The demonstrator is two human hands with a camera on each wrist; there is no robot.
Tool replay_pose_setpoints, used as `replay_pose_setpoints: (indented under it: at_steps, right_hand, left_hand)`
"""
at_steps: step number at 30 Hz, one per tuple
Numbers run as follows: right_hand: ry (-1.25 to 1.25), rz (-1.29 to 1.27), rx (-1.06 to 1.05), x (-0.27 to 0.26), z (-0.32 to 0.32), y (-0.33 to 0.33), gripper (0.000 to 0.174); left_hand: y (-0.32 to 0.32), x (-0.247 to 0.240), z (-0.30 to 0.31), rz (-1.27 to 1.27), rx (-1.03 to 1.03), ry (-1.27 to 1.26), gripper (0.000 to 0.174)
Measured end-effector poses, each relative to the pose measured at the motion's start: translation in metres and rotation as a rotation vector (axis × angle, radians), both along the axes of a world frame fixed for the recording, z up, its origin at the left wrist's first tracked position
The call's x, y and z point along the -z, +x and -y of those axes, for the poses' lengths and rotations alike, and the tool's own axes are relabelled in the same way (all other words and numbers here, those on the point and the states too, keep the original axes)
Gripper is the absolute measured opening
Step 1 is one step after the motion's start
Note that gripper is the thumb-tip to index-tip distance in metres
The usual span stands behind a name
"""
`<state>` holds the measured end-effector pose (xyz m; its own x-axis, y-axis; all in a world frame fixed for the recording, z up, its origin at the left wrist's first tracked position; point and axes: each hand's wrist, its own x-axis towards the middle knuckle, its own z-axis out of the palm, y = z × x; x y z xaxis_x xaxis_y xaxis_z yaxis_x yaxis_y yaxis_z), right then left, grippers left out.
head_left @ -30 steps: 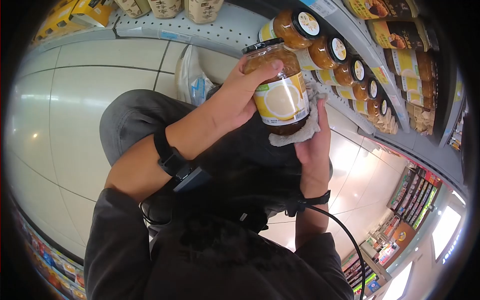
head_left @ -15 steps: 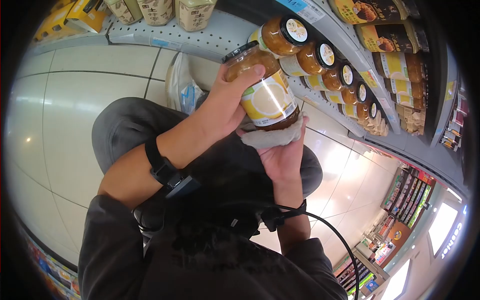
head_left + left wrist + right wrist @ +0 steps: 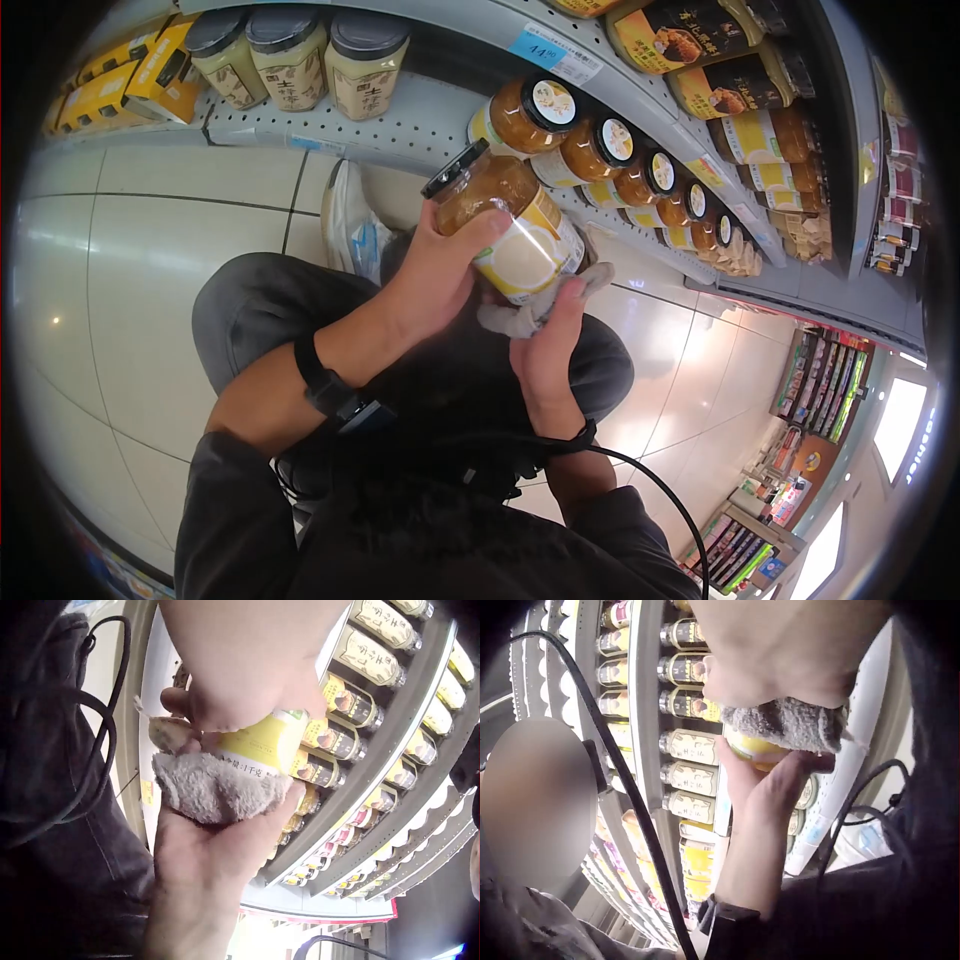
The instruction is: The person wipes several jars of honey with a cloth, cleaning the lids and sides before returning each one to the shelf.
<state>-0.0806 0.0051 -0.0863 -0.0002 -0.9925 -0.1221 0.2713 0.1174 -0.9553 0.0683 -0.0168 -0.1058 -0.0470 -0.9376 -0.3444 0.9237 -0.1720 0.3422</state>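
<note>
Tilted in front of the legs, a glass jar (image 3: 525,250) of amber contents has a black lid and a yellow-white label. My left hand (image 3: 430,275) grips its upper body, thumb across the near side. My right hand (image 3: 548,360) holds a grey cloth (image 3: 520,320) against the jar's bottom, with its thumb over the cloth. In the left wrist view, the cloth (image 3: 217,791) covers the base below the label (image 3: 266,746). The right wrist view shows the cloth (image 3: 787,724) between my right hand (image 3: 780,652) and the jar; some fingers are hidden.
Similar jars (image 3: 590,150) line the lower shelf at the right, below a price tag (image 3: 545,45). Pale jars (image 3: 365,65) and yellow boxes (image 3: 115,90) stand at the upper left. A cable (image 3: 665,480) hangs beside the right arm.
The jar and both hands have moved down and left, and the jar leans more. The right thumb now lies over the cloth. More of the shelf shows.
</note>
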Motion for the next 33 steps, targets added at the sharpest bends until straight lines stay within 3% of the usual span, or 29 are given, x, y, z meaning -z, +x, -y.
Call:
replay_pose_setpoints:
  at_steps: [2,10,12,14,16,18,19,22,28,30,32,33]
  right_hand:
    - [0.242,0.078,-0.157,-0.009,0.004,-0.012,0.071]
    - [0.484,0.226,-0.204,-0.028,0.004,-0.029,0.089]
    - [0.552,0.435,-0.392,-0.021,0.011,-0.041,0.09]
    - [0.626,0.556,-0.41,-0.019,0.011,-0.048,0.091]
    - [0.748,0.744,-0.406,-0.021,0.012,-0.052,0.089]
    - [0.788,0.632,-0.466,-0.009,0.009,-0.065,0.079]
    - [0.762,0.655,-0.503,0.001,0.003,-0.07,0.062]
    - [0.816,0.652,-0.466,0.017,-0.004,-0.082,0.059]
    - [0.99,0.61,-0.452,0.024,-0.005,-0.096,0.052]
    - [0.697,0.121,-0.427,0.014,0.0,-0.097,0.048]
    - [0.661,-0.186,-0.293,-0.024,0.014,-0.078,0.042]
    - [0.619,-0.165,-0.255,-0.02,0.018,-0.082,0.035]
  left_hand:
    - [-0.002,0.0,-0.002,0.027,0.006,-0.073,0.075]
    - [-0.004,0.001,-0.004,0.155,0.053,-0.159,0.079]
    - [0.0,0.002,-0.004,0.181,0.06,-0.177,0.08]
    - [0.008,0.003,-0.007,0.212,0.249,-0.179,0.08]
    - [0.006,-0.004,-0.01,0.208,0.228,-0.2,0.083]
    - [0.01,-0.009,-0.013,0.285,0.307,-0.269,0.093]
    - [0.011,-0.017,-0.011,0.26,0.31,-0.327,0.105]
    - [0.009,-0.031,-0.009,0.492,0.261,-0.523,0.12]
    - [0.029,-0.032,0.0,0.591,0.187,-0.561,0.115]
    - [0.035,-0.037,0.007,0.703,0.043,-0.379,0.108]
    - [0.037,-0.03,0.02,0.956,-0.151,-0.402,0.103]
    - [0.039,-0.03,0.023,1.044,-0.208,-0.338,0.102]
